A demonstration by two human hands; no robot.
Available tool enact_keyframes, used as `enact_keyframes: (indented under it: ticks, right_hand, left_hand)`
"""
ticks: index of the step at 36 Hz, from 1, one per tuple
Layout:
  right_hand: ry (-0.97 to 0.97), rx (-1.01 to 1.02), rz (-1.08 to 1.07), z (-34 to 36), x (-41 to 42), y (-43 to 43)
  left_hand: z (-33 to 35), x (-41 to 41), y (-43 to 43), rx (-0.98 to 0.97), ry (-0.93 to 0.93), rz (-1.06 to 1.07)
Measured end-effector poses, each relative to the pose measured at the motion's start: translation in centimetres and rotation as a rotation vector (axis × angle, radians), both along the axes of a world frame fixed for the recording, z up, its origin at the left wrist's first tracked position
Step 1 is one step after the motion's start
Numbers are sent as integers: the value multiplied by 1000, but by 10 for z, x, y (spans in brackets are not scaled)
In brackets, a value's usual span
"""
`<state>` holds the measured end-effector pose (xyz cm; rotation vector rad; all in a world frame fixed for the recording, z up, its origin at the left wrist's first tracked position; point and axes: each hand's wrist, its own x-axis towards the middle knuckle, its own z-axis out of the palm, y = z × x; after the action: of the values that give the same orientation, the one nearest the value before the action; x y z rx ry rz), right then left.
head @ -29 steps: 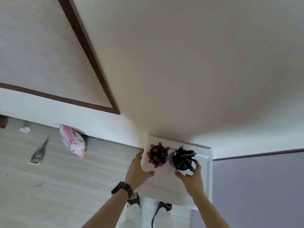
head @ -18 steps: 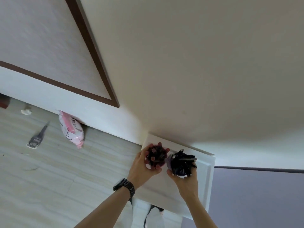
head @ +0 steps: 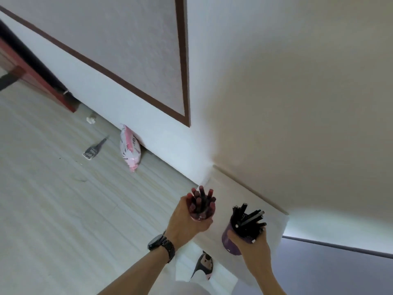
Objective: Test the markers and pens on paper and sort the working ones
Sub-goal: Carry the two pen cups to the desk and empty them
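My left hand [head: 187, 220], with a dark watch on its wrist, grips a pink cup [head: 202, 216] packed with several red-capped markers [head: 201, 201]. My right hand [head: 251, 245] grips a purple cup [head: 230, 241] that bristles with several black pens [head: 247, 218]. Both cups are lifted off the small white cabinet top [head: 274, 231] and tilt a little to the left. No paper is in view.
White walls meet in a corner above the cabinet. On the pale wood floor lie a pink and white packet [head: 129, 150], a dark comb [head: 93, 150] and a crumpled scrap [head: 91, 119]. A grey surface [head: 340, 273] lies at the lower right. My slippered foot [head: 204, 267] shows below.
Both hands closed around the cups and lifted them off the cabinet top. The view has swung towards the left, bringing more floor into sight.
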<state>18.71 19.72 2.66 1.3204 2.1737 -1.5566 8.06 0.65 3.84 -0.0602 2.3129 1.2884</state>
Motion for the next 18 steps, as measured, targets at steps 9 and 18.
enact_keyframes:
  ticks: [9,18]
  right_hand:
    - [-86,-152,338,18,52,-42]
    - [-144,-45,918,22,64,-94]
  left_hand:
    - [9,129,-91,-100,-193,475]
    - [17,265,-164,-86,-210,954]
